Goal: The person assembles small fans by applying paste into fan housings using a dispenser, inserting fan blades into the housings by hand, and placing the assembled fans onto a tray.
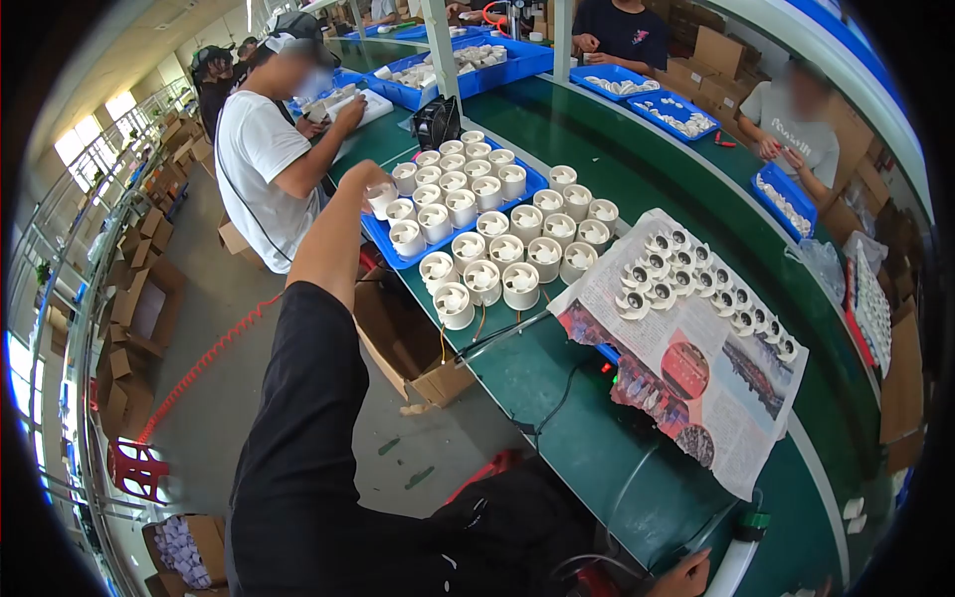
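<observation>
My left hand (364, 179) is stretched out to the far left corner of a blue tray (405, 261), its fingers closed round a white round fan housing (380, 202). Upright in that tray stand several more white fan housings (461, 206) with bladed wheels inside. Further ones (520, 286) are lined up on the green table beside it, some with thin wires hanging down. At the lower edge of the view my right hand (684, 576) is partly cut off, close to a white tube with a green cap (738, 552); its grip cannot be made out.
A newspaper (731, 438) on the right carries rows of white fan wheels (662, 269). A black fan (436, 123) stands behind the tray. An open cardboard box (398, 333) is below the table edge. Co-workers (264, 149) sit around the table with blue trays (681, 112) of white parts.
</observation>
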`<state>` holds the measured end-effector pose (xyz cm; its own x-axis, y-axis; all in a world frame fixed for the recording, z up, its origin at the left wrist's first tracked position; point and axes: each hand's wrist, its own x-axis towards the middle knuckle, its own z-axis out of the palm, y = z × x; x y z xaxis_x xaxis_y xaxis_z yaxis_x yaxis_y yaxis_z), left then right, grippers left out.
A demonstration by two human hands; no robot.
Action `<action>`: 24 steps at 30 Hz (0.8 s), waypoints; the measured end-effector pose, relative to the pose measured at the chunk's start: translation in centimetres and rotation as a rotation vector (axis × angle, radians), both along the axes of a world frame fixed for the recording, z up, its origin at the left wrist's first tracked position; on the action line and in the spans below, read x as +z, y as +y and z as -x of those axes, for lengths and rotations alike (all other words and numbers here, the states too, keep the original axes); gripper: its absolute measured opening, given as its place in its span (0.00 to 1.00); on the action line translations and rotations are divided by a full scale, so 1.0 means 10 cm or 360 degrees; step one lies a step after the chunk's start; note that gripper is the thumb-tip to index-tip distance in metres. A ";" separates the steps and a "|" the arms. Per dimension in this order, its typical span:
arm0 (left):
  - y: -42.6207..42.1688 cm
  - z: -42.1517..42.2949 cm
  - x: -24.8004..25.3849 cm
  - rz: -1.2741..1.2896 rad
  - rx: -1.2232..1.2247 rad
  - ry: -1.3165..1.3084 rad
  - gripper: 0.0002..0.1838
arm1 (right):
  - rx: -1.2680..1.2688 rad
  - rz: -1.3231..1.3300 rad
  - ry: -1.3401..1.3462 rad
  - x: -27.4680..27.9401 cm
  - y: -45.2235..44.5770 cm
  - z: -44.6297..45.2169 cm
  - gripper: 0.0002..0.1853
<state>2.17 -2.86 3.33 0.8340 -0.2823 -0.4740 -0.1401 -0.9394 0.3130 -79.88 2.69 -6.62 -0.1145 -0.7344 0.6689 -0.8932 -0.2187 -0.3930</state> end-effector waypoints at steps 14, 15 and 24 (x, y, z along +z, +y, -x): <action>0.18 0.04 -0.22 0.0215 -0.0587 -0.0904 0.35 | 0.0041 0.0117 0.0005 -0.05 0.03 0.07 0.27; 0.20 -0.03 -0.33 0.0210 -0.0709 -0.1084 0.38 | 0.0039 0.0120 0.0004 -0.06 0.03 0.08 0.27; 0.43 -0.18 -0.58 0.0456 -0.0595 -0.1449 0.26 | 0.0023 -0.0161 -0.0240 -0.20 0.08 0.11 0.19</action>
<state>3.97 1.42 -2.43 0.6792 -0.6011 0.4211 -0.7052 -0.6935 0.1475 -80.99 3.50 -8.67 -0.1965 -0.7996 0.5675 -0.8196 -0.1838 -0.5427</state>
